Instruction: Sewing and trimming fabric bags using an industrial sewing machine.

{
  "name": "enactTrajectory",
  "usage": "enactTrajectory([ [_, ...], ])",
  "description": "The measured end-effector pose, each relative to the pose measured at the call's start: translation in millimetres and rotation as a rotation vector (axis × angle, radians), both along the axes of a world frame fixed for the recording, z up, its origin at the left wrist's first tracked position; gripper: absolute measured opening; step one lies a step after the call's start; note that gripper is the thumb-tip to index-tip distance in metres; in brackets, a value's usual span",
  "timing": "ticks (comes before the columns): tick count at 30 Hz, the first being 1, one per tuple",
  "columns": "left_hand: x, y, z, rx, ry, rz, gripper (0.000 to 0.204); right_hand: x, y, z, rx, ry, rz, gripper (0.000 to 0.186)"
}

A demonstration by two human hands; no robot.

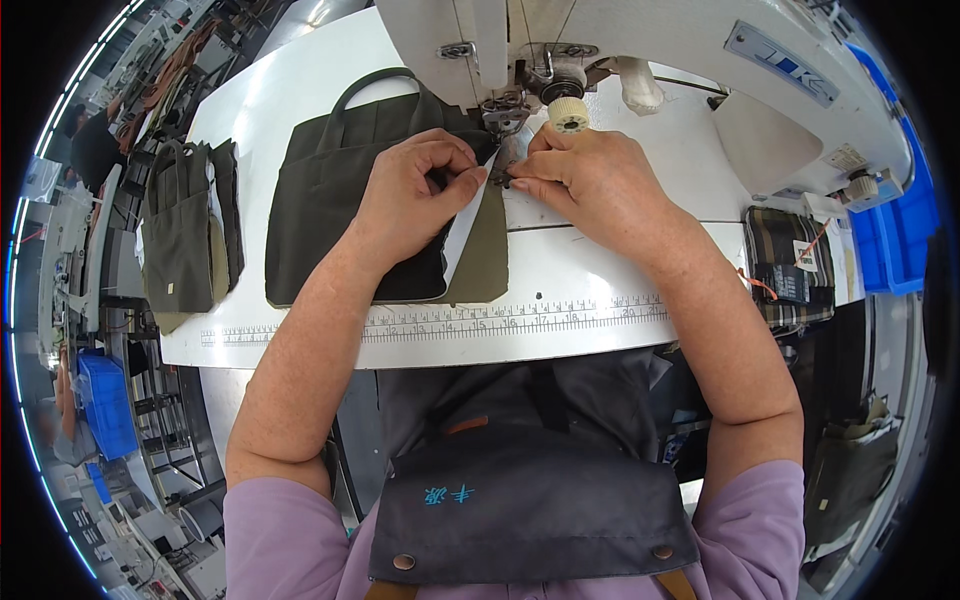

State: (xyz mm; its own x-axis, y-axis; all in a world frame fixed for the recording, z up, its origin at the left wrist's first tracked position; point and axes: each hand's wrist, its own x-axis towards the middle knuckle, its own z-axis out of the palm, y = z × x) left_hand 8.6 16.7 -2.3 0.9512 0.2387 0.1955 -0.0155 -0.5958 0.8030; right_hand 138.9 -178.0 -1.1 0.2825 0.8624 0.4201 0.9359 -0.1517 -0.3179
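A dark green fabric bag (320, 215) with a loop handle lies on the white sewing table. Its right edge, where a white layer and an olive layer (487, 250) show, runs up to the presser foot (505, 112) of a sewing machine. My left hand (415, 195) is closed, thumb and forefinger pinching the bag's edge just short of the foot. Right of the foot, my right hand (590, 180) is also closed in a pinch. A small dark bit shows at its fingertips, too small to name.
The sewing machine (650, 35) arches over the table's far side. Along the near edge runs a printed ruler scale (480, 325). More dark green bag pieces (185, 230) are stacked at the left. A plaid fabric item (785, 262) lies at the right, near a blue bin (890, 250).
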Motion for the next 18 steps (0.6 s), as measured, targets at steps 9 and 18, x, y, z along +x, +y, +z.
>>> enactTrajectory([
  [9, -4.1, -0.3, -0.4, 0.016, 0.001, 0.018, 0.012, -10.6, 1.3, 19.6, -0.136, -0.256, -0.046, 0.010],
  [18, -5.2, -16.5, -5.2, 0.456, -0.293, -0.048, 0.019, -8.6, -0.3, 17.5, -0.124, -0.336, -0.012, 0.011],
])
